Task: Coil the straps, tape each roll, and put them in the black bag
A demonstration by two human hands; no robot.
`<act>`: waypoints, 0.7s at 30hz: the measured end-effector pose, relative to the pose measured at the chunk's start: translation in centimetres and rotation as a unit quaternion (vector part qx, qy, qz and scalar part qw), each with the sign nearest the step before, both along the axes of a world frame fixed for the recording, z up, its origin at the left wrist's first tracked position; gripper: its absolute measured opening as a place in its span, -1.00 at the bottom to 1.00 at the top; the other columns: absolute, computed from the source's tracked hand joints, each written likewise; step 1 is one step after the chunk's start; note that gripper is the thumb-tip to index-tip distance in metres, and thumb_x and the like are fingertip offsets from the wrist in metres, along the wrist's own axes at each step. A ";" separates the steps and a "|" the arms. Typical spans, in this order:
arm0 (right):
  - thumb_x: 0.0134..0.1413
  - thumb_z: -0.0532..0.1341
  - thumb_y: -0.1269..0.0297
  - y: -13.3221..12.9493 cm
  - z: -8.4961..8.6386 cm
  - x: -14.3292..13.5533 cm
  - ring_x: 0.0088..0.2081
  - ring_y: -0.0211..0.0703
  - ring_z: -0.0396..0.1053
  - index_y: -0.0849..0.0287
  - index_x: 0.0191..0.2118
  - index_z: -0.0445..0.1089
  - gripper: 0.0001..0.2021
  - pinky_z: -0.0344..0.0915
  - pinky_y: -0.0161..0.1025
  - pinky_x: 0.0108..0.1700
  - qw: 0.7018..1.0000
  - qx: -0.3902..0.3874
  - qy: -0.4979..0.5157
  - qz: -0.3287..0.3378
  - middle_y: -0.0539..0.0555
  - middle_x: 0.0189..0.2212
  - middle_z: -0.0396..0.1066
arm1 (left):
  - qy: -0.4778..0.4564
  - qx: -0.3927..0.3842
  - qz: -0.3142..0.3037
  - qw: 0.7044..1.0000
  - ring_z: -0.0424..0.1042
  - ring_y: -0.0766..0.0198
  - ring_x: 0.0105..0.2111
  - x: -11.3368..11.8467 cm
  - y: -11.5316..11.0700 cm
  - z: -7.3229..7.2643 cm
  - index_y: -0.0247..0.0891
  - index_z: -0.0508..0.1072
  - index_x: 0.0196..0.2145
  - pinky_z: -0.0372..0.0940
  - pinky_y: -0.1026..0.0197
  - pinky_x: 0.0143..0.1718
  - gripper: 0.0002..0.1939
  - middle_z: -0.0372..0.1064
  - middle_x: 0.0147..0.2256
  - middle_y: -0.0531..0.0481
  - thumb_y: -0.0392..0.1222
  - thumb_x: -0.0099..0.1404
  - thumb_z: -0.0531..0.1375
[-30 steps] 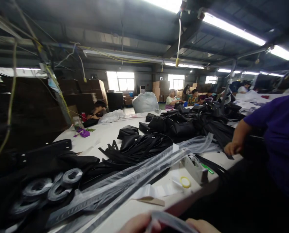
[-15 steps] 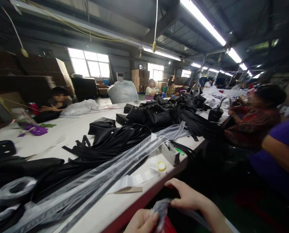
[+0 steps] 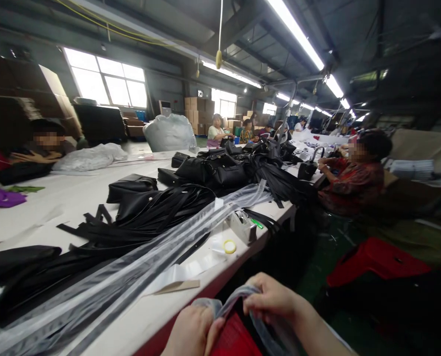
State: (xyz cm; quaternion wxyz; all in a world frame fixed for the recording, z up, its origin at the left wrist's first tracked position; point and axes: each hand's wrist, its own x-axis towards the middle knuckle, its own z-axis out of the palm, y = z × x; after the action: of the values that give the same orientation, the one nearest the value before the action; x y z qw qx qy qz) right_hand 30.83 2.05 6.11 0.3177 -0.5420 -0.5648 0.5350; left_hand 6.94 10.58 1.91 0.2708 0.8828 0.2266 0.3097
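Observation:
A strip of clear plastic film runs between my two hands below the table edge. My left hand is closed around one part of it. Close by on the right, my right hand grips the strip with curled fingers, and the film hangs down below it. Something red shows beneath my hands. On the white table beside them lie long plastic-wrapped strips and a piece of brown card.
Black bags and black straps cover much of the table. A tape dispenser and a yellow ring sit near its edge. Right stands a red stool. Several people work around, one in a red patterned top.
My right hand has closed on the film, which now stretches between both hands. The view has turned right, and the person in purple is out of sight; the red stool now shows.

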 end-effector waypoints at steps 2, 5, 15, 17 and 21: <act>-0.15 0.38 0.08 0.5 0.8 1.4 -0.34 -0.14 0.41 0.30 -0.15 0.47 -0.55 0.37 -0.26 -0.28 0.991 0.092 -0.085 -0.034 0.10 -0.33 0.45 | 0.050 -0.193 -0.013 0.980 0.25 0.29 -0.64 0.2 -1.3 1.3 -0.25 0.42 -0.60 0.14 0.26 -0.56 -0.33 0.28 -0.67 -0.03 0.21 0.40 -0.16; -0.15 0.39 0.17 0.6 0.2 0.1 0.07 0.05 0.33 0.19 0.19 0.24 -0.28 0.25 -0.08 0.12 0.980 0.171 -0.106 0.012 0.21 0.06 0.36 | 0.040 -0.508 -0.066 0.858 0.05 0.35 -0.76 0.8 -2.7 4.3 -0.32 0.46 -0.56 -0.04 0.28 -0.68 -0.22 0.08 -0.79 0.08 0.36 0.33 -0.21; 0.19 0.00 -0.18 2.9 -6.6 -4.4 -0.15 0.09 0.46 0.13 -0.06 0.45 -0.47 0.38 -0.12 -0.10 0.986 0.099 -0.124 -0.058 0.16 -0.18 0.52 | -0.369 -0.671 -0.064 0.640 0.18 0.35 -0.68 -0.2 -0.6 9.1 -0.47 0.49 -0.27 0.26 0.21 -0.42 -0.41 0.02 -0.72 0.16 0.12 0.42 -0.10; 0.16 0.02 -0.22 3.1 -5.9 -4.4 -0.24 0.05 0.45 0.16 -0.13 0.49 -0.44 0.39 -0.12 -0.16 0.988 0.081 -0.129 -0.039 0.14 -0.27 0.52 | -0.444 -0.588 -0.019 0.676 0.19 0.36 -0.64 -1.0 -0.1 9.9 -0.47 0.47 -0.19 0.32 0.09 -0.23 -0.44 0.11 -0.66 0.14 0.11 0.42 -0.07; 0.14 0.08 -0.20 0.6 -2.4 -5.7 -0.32 -0.02 0.44 0.12 -0.23 0.54 -0.50 0.40 -0.12 -0.17 0.982 -0.022 -0.080 0.167 0.12 -0.35 0.50 | -0.457 -0.252 0.138 0.842 0.39 0.07 -0.15 -2.1 0.5 9.6 -0.35 0.44 -0.10 0.10 -0.06 0.16 -0.45 0.41 -0.30 -0.15 0.21 0.36 -0.02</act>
State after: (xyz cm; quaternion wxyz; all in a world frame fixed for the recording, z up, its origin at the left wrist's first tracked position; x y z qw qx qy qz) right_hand 25.12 2.65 3.68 0.1658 -0.4876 -0.6590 0.5481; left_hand 4.81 11.08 11.52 0.5109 0.5021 0.2672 0.6446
